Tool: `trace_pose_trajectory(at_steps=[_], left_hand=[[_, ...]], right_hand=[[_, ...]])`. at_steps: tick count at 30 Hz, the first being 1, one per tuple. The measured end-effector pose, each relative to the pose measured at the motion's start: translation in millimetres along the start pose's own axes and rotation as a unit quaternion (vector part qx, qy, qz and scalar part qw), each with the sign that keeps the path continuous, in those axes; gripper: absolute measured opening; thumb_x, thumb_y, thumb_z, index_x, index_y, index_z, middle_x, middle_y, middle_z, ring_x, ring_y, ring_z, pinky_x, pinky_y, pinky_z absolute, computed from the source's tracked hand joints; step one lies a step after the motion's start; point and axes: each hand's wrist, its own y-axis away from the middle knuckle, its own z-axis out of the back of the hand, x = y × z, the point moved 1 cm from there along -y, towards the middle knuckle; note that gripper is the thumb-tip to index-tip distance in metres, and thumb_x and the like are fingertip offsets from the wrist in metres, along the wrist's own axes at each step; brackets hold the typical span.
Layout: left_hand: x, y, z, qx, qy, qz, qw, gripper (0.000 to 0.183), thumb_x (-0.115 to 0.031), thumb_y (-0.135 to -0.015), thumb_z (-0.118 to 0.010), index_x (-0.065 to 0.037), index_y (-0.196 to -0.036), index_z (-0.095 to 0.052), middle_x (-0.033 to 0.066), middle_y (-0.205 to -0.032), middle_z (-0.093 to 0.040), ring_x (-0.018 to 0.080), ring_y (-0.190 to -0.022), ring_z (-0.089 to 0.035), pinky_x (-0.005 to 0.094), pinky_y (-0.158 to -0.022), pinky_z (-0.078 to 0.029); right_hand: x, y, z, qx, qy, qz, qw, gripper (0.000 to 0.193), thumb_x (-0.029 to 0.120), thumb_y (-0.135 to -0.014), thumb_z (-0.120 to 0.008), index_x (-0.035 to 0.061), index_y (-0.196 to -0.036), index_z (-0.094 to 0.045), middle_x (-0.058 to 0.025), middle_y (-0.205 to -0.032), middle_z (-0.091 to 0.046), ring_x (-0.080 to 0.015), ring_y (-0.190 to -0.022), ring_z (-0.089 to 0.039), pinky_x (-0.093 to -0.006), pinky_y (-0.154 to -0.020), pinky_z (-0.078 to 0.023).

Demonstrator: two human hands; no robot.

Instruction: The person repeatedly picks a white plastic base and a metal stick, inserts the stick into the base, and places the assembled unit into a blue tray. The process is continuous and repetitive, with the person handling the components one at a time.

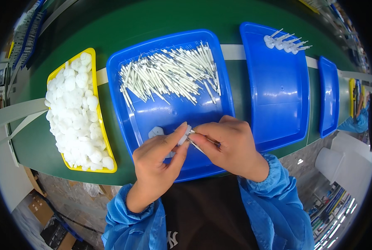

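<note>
Over the near half of the middle blue tray (123, 125), my two hands meet. My left hand (159, 164) pinches a round white plastic cap (185, 135) on its edge. In my right hand (231, 143) are thin white sticks (197, 147), their ends against the cap; fingers partly hide them. Beside my left hand, another white cap (156, 132) lies in the tray, and one more shows partly behind my fingers. A heap of thin white sticks with grey ends (169, 75) fills the tray's far half.
On the left, a yellow tray (111, 152) is heaped with white caps (75, 112). To the right, a blue tray (277, 112) holds several caps with sticks fitted (286, 43) at its far end. Beyond it are a narrow blue tray (328, 100) and a person's blue sleeve (356, 121).
</note>
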Motion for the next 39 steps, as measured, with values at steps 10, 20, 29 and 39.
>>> trace_pose_trajectory(at_steps=[10, 20, 29, 39], left_hand=[[-2.6, -12.1, 6.0, 0.024, 0.098, 0.005, 0.995, 0.051, -0.003, -0.080, -0.097, -0.004, -0.128, -0.081, 0.0132, -0.122, -0.079, 0.0268, -0.105, -0.077, 0.0343, -0.083, -0.063], [-11.0, -15.0, 3.1, 0.031, 0.062, -0.082, 0.994, 0.056, 0.003, -0.078, -0.092, -0.004, -0.132, -0.079, 0.0140, -0.130, -0.079, 0.0306, -0.112, -0.074, 0.0395, -0.094, -0.058], [-13.9, -11.7, 3.8, 0.053, -0.004, -0.130, 0.990, 0.056, 0.002, -0.080, -0.089, -0.005, -0.135, -0.078, 0.0135, -0.132, -0.080, 0.0336, -0.111, -0.073, 0.0435, -0.098, -0.056], [10.3, -5.9, 12.9, 0.007, 0.123, -0.062, 0.990, 0.032, -0.006, -0.094, -0.086, -0.003, -0.126, -0.083, 0.0152, -0.118, -0.078, 0.0229, -0.094, -0.077, 0.0323, -0.076, -0.060]], right_hand=[[-7.3, 4.0, 11.2, -0.019, -0.034, 0.036, 0.999, 0.027, 0.010, -0.089, -0.091, 0.0078, -0.114, -0.081, -0.0067, -0.094, -0.080, -0.0232, -0.078, -0.076, -0.0345, -0.072, -0.055], [-5.5, 8.7, 17.3, 0.033, -0.311, -0.106, 0.944, 0.019, 0.001, -0.098, -0.084, -0.0008, -0.114, -0.073, -0.0079, -0.097, -0.079, -0.0096, -0.085, -0.075, -0.0262, -0.072, -0.057], [-1.1, 7.2, 22.8, 0.085, -0.370, -0.167, 0.910, 0.018, 0.001, -0.099, -0.082, 0.0021, -0.111, -0.068, -0.0034, -0.092, -0.076, -0.0081, -0.085, -0.074, -0.0255, -0.071, -0.055], [-17.6, -53.0, 34.2, 0.021, 0.179, 0.139, 0.974, 0.018, 0.010, -0.088, -0.083, 0.0075, -0.101, -0.072, -0.0094, -0.093, -0.078, -0.0257, -0.082, -0.076, -0.0391, -0.072, -0.058]])
